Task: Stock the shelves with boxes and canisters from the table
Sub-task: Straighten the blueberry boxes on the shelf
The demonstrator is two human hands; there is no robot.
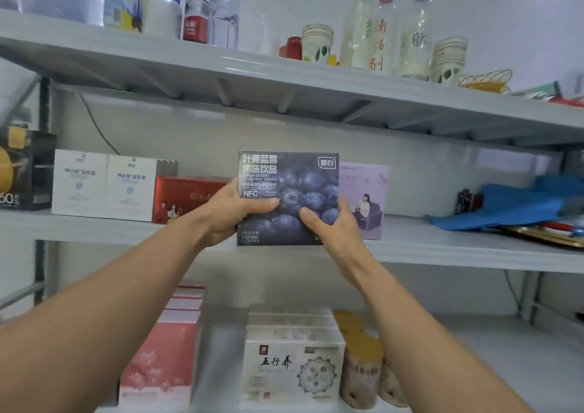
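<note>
A dark blue blueberry drink box (303, 178) stands upright at the front edge of the middle shelf (442, 245). My left hand (227, 210) grips its left side, thumb across the front. My right hand (331, 226) grips its lower right side, thumb on the front. The box sits between a red box (183, 196) on its left and a lilac box (368, 197) behind it on the right. Whether its bottom rests on the shelf I cannot tell.
Two white boxes (104, 185) and a black box (25, 172) fill the middle shelf's left; blue cloth (518, 204) lies at its right. The top shelf holds bottles (382, 30) and paper cups. Below stand pink boxes (164, 355), a white box (290, 368) and canisters (360, 371).
</note>
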